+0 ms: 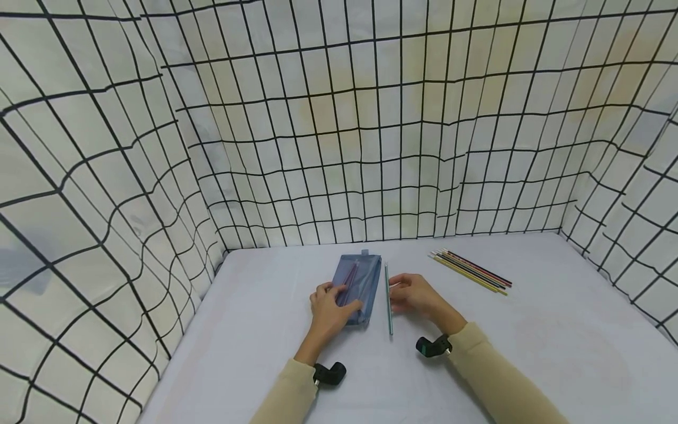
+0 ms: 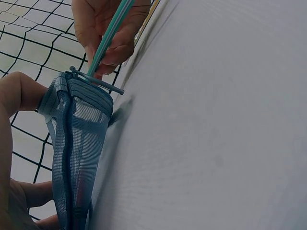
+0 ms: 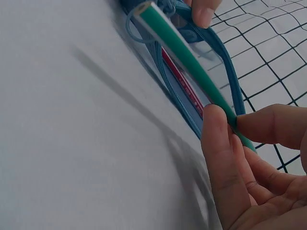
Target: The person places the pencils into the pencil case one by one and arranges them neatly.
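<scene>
A blue mesh pencil case (image 1: 369, 277) lies in the middle of the table, and my left hand (image 1: 329, 307) grips it, thumb and fingers at its sides. In the right wrist view its zipper side gapes, showing a red pencil (image 3: 178, 74) inside. My right hand (image 1: 417, 295) pinches a green pencil (image 1: 389, 315) between thumb and fingers, just right of the case. The green pencil (image 3: 180, 55) runs lengthwise alongside the opening. From the left wrist view, part of the pencil is hidden behind the case's end.
Several coloured pencils (image 1: 468, 271) lie in a loose row on the white table (image 1: 254, 330), right of and beyond my right hand. A black grid net (image 1: 339, 141) over white sheeting stands behind the table and along both sides.
</scene>
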The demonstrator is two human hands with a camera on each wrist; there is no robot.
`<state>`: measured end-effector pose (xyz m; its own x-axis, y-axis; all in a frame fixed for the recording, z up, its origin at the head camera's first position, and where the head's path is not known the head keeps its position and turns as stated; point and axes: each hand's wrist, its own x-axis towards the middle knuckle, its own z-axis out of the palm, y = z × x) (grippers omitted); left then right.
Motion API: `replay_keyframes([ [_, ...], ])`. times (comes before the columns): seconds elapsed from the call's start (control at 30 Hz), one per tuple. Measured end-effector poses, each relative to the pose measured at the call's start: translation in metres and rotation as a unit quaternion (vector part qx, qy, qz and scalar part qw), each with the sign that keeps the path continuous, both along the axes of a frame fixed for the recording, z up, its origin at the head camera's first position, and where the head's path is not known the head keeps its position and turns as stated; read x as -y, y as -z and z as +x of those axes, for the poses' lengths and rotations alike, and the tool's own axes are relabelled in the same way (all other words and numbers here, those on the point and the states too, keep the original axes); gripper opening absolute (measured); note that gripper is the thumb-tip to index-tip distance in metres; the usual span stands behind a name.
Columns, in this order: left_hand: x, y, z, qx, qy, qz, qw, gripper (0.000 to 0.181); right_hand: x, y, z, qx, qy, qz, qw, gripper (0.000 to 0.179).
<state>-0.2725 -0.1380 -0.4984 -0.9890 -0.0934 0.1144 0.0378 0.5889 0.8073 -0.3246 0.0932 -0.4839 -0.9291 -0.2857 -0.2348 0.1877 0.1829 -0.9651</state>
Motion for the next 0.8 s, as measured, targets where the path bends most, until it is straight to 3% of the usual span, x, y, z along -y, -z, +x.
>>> replay_keyframes([
  [0.4,0.002,0.0,0.0,-0.005,0.003,0.002,1.0,0.067,0.015,0.004,-0.009,0.026,0.02,0.01,0.9994,0.039],
  [0.63,0.002,0.0,0.0,-0.007,0.002,-0.004,1.0,0.06,0.024,0.003,-0.016,0.012,0.025,-0.01,0.9996,0.036],
  [0.8,0.001,0.0,0.0,-0.006,0.002,-0.006,1.0,0.058,0.03,0.0,-0.015,0.011,0.04,0.01,0.9991,0.031],
])
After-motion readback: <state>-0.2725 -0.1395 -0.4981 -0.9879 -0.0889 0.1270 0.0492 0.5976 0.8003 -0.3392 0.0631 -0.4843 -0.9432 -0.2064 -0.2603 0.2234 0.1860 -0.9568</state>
